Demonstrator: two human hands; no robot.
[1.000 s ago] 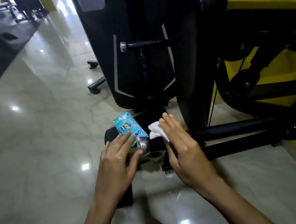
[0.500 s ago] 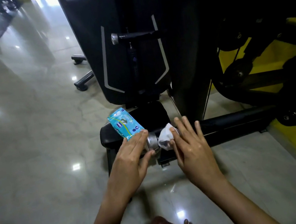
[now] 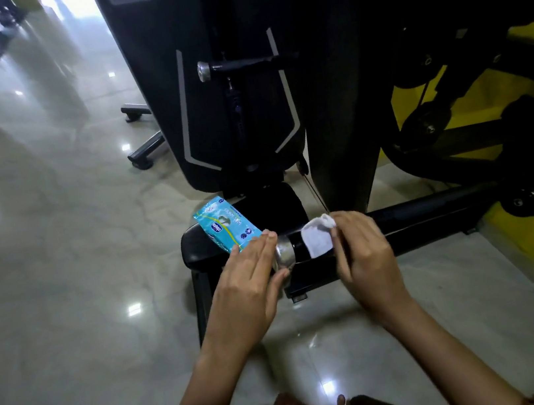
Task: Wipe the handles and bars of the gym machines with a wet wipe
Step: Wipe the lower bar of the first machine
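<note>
**Clerk:** Head view, entry one: left hand (image 3: 250, 284), fingers straight and pressed together over the near end of the wipes pack (image 3: 228, 229), thumb against the metal end cap (image 3: 284, 256) of the bar (image 3: 426, 213).

**Checker:** Entry two?

**Clerk:** Right hand (image 3: 364, 257), fingers curled, pinching the wet wipe (image 3: 316, 240). The wipe lies draped over the bar, just beside the cap.

**Checker:** Step in hand?

**Clerk:** By my judgement, wiping this bar, starting near its end.

**Checker:** Handling note?

**Clerk:** Wrap the wipe right round the bar and press firmly. Slide it along the length while twisting, so the hidden underside is reached. Include the cap. Let the left thumb steady the end, and refold the wipe once its face looks soiled.
</note>
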